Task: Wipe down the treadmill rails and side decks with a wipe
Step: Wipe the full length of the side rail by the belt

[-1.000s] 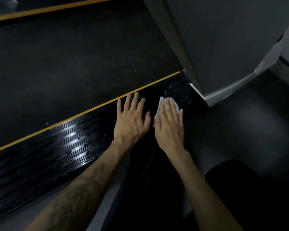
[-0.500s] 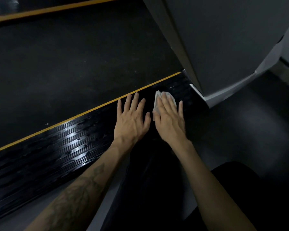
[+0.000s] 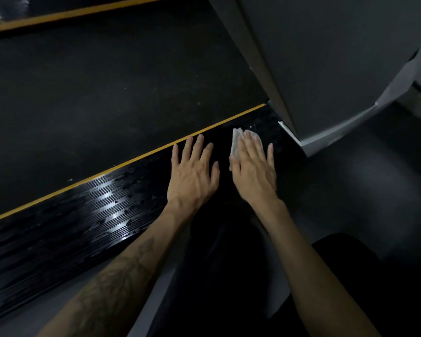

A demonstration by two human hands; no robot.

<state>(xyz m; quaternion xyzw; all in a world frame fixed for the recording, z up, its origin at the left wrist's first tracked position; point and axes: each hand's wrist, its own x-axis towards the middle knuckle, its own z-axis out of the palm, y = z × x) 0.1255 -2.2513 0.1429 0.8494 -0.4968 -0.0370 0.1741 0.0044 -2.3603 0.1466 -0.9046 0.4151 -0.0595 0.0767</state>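
Right hand (image 3: 254, 170), fingers flat, presses the white wipe (image 3: 238, 139) onto the ribbed side deck (image 3: 83, 215) just short of the grey upright housing (image 3: 326, 69), while left hand (image 3: 192, 173), spread and holding nothing, rests beside it, apparently as a brace.

White wipe (image 3: 237, 139) against the glossy black side deck (image 3: 88, 215) with its fine lengthwise ribbing and pale glints, a thin yellow stripe (image 3: 122, 166) edging the matte black belt (image 3: 102, 93), grey housing (image 3: 326, 57) above, dark tattoo (image 3: 117, 276) patterning the left forearm.
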